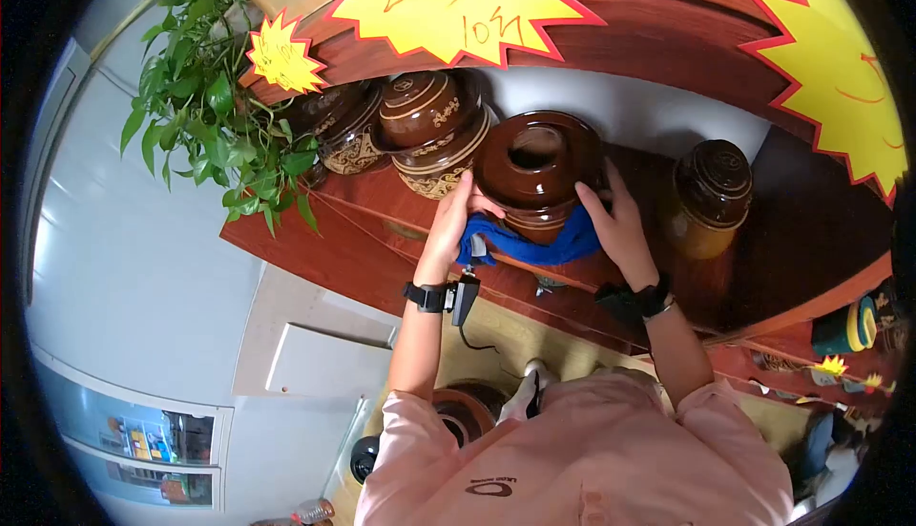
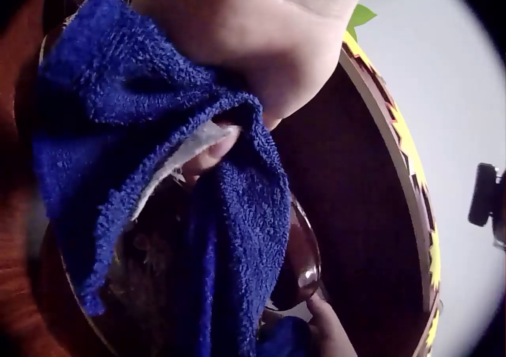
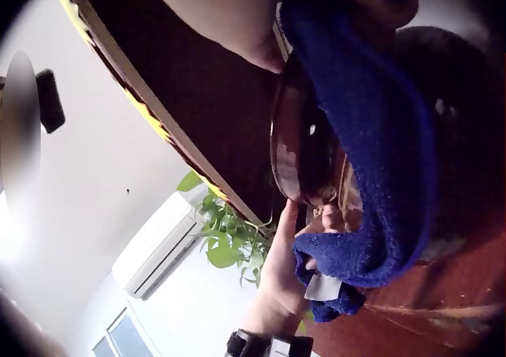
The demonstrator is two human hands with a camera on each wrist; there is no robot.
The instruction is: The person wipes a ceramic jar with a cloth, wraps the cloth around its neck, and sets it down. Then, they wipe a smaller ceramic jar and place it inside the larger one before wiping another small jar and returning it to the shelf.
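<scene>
A brown glazed jar (image 1: 549, 182) with a wide flared rim and a round opening on top is between my two hands on the wooden shelf. My left hand (image 1: 450, 222) holds its left side, with the thumb up at the rim. On the opposite side, my right hand (image 1: 618, 222) grips the jar near the rim. A blue towel (image 1: 568, 241) loops around the jar's front from hand to hand, bunched under the fingers. In the left wrist view, a fingertip (image 2: 213, 153) pokes out beneath the towel's folds beside a white tag.
Patterned brown jars (image 1: 425, 130) stand left of the held jar, close to a trailing green plant (image 1: 205, 96). A smaller lidded jar (image 1: 711, 197) is on the right. Yellow star-shaped price signs (image 1: 458, 1) hang from the upper shelf edge. Another large pot (image 1: 468, 411) is on the floor.
</scene>
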